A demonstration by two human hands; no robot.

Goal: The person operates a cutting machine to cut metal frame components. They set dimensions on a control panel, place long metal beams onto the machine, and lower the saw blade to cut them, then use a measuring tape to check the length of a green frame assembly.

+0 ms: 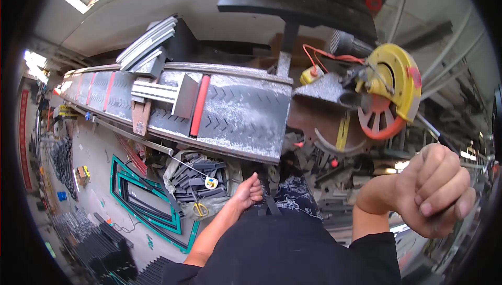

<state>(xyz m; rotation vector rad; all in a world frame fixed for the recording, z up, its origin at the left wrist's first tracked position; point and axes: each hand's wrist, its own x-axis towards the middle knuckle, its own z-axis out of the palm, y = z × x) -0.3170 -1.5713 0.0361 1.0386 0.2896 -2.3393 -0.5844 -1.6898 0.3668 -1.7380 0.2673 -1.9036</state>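
Note:
My left hand (248, 191) is low in front of my body by the bench's front edge. Its fingers are curled closed, and whatever they may hold is hidden. On the right, my right hand (435, 191) is raised in a fist with the wrist bent, and nothing shows in it. Just beyond that fist runs the dark grip (444, 139) of a rod from the cutting saw (393, 83); I see no clear contact. The saw has a yellow guard and an orange-red disc. A long grey bench (246, 110) with a red crossbar (200, 106) stretches left from it.
Metal profile pieces (154, 90) rest on the bench by a stop block. Below stands a sack of grey offcuts (196, 178) with yellow-handled scissors (200, 209) beside it. Green frames (144, 196) lie on the floor at left. A dark monitor housing (293, 8) overhangs the bench.

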